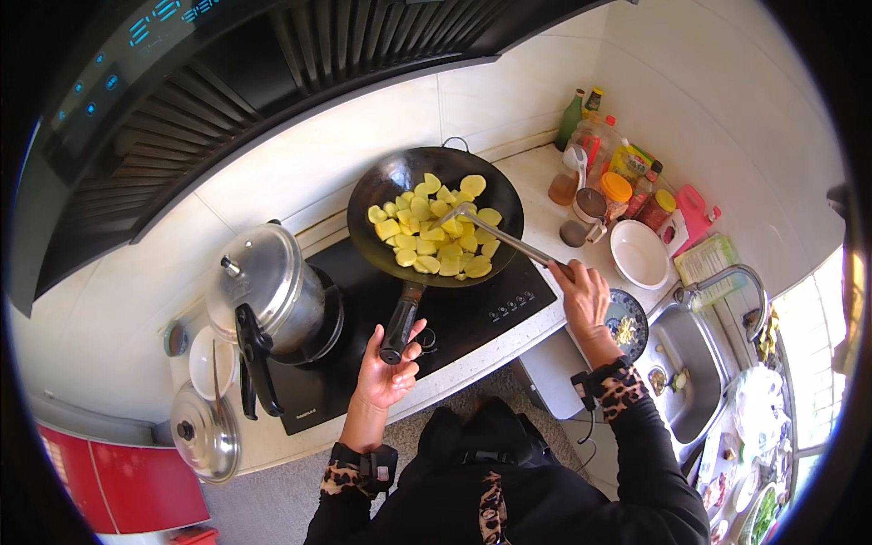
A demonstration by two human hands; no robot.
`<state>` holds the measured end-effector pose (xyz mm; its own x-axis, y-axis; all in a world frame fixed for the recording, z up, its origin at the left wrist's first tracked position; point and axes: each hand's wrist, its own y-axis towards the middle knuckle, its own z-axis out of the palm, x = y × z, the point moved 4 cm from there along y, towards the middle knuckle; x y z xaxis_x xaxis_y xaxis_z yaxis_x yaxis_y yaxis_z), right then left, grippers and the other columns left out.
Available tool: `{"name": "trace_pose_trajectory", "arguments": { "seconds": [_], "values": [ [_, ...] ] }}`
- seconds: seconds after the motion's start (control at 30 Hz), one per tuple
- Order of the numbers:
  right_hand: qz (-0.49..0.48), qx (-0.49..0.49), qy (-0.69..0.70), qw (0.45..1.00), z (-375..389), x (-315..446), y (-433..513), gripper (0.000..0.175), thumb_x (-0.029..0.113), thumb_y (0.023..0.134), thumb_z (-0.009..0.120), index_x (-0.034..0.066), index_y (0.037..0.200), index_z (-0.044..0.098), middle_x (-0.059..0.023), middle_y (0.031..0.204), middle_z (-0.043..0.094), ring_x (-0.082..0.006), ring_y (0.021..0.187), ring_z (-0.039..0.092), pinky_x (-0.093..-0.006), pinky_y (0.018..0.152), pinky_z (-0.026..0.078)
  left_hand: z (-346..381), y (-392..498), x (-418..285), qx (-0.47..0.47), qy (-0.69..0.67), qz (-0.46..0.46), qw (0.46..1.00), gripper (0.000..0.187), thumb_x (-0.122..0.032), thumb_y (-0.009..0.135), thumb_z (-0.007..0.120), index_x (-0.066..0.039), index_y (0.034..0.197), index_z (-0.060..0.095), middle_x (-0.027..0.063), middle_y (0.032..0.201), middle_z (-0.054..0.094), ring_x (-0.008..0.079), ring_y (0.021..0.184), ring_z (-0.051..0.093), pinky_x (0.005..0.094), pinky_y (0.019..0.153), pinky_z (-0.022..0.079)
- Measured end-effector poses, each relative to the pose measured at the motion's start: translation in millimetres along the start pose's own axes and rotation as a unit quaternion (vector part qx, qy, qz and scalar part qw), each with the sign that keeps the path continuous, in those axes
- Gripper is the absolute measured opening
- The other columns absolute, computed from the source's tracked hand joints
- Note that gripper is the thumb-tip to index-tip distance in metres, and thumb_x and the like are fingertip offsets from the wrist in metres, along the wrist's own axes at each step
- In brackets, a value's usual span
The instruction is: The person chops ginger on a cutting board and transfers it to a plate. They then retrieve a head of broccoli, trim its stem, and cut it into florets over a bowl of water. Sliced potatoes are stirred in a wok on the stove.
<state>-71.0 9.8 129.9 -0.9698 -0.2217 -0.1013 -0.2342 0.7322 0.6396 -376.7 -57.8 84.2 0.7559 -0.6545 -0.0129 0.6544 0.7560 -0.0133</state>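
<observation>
Yellow potato slices (436, 235) lie spread in a dark wok (381, 177) on the black glass cooktop (449, 334). My right hand (584, 296) grips the handle end of a long metal spatula (507, 238), whose blade rests among the slices. My left hand (392, 375) is at the wok's black handle (400, 327); its fingers are spread around the handle's end and not closed tightly. Whether the palm bears on the handle cannot be told.
A pressure cooker (259, 286) stands left, near a metal lid (204, 436) and white bowl (204, 361). Right are seasoning bottles and jars (616, 187), another white bowl (639, 253), a plate of chopped pieces (630, 306) and a sink (695, 368). A range hood (272, 88) hangs above.
</observation>
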Motion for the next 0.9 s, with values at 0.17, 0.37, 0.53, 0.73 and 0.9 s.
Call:
{"name": "trace_pose_trajectory", "arguments": {
  "seconds": [0.17, 0.37, 0.53, 0.73, 0.9],
  "values": [
    [0.046, 0.05, 0.039, 0.997, 13.8, 9.1, -11.4, 0.042, 0.006, 0.077, 0.056, 0.0235, 0.115, 0.059, -0.0038, 0.09, 0.055, -0.0221, 0.072, 0.056, -0.0375, 0.063, 0.046, -1.3, -2.3, -0.1, 0.018, 0.005, -0.022, 1.0, 0.067, -0.053, 0.091, 0.036, -0.007, 0.139, 0.025, 0.0126, 0.093, 0.056, 0.0209, 0.052, 0.054, 0.0277, 0.045, 0.046],
    [0.139, 0.215, 0.15, 0.955, 22.1, 7.4, -14.5, 0.032, 0.018, 0.082, 0.053, 0.0197, 0.114, 0.056, -0.0089, 0.088, 0.063, -0.034, 0.071, 0.062, -0.0444, 0.06, 0.048, -6.5, -9.0, 2.6, 0.009, 0.013, -0.043, 0.999, 0.067, -0.055, 0.091, 0.035, -0.009, 0.138, 0.028, 0.0091, 0.09, 0.055, 0.0182, 0.05, 0.052, 0.0256, 0.043, 0.042],
    [0.163, 0.21, 0.157, 0.951, 19.6, 16.0, -12.3, 0.032, 0.017, 0.082, 0.052, 0.0199, 0.114, 0.056, -0.0087, 0.088, 0.063, -0.0321, 0.073, 0.062, -0.0423, 0.061, 0.048, -10.5, -13.7, 4.0, 0.003, 0.021, -0.05, 0.999, 0.068, -0.058, 0.089, 0.036, -0.008, 0.136, 0.031, 0.0077, 0.088, 0.055, 0.0168, 0.048, 0.05, 0.0257, 0.043, 0.041],
    [0.161, 0.228, 0.128, 0.952, 19.9, 23.4, -22.3, 0.041, 0.009, 0.083, 0.045, 0.0162, 0.123, 0.049, -0.0123, 0.092, 0.061, -0.0326, 0.071, 0.062, -0.0424, 0.06, 0.048, -21.6, -21.5, 10.4, -0.005, 0.034, -0.054, 0.998, 0.071, -0.056, 0.089, 0.039, -0.007, 0.14, 0.026, 0.0084, 0.089, 0.055, 0.014, 0.048, 0.049, 0.0222, 0.041, 0.039],
    [0.179, 0.241, 0.119, 0.946, 5.0, 24.1, -20.8, 0.063, 0.016, 0.077, 0.06, 0.0169, 0.134, 0.035, -0.0099, 0.106, 0.055, -0.0295, 0.095, 0.056, -0.039, 0.073, 0.048, -33.8, -22.0, 15.3, -0.032, 0.01, -0.087, 0.996, 0.072, -0.059, 0.089, 0.036, -0.007, 0.138, 0.029, 0.0098, 0.088, 0.055, 0.0143, 0.047, 0.048, 0.0233, 0.039, 0.04]
  ]
}}
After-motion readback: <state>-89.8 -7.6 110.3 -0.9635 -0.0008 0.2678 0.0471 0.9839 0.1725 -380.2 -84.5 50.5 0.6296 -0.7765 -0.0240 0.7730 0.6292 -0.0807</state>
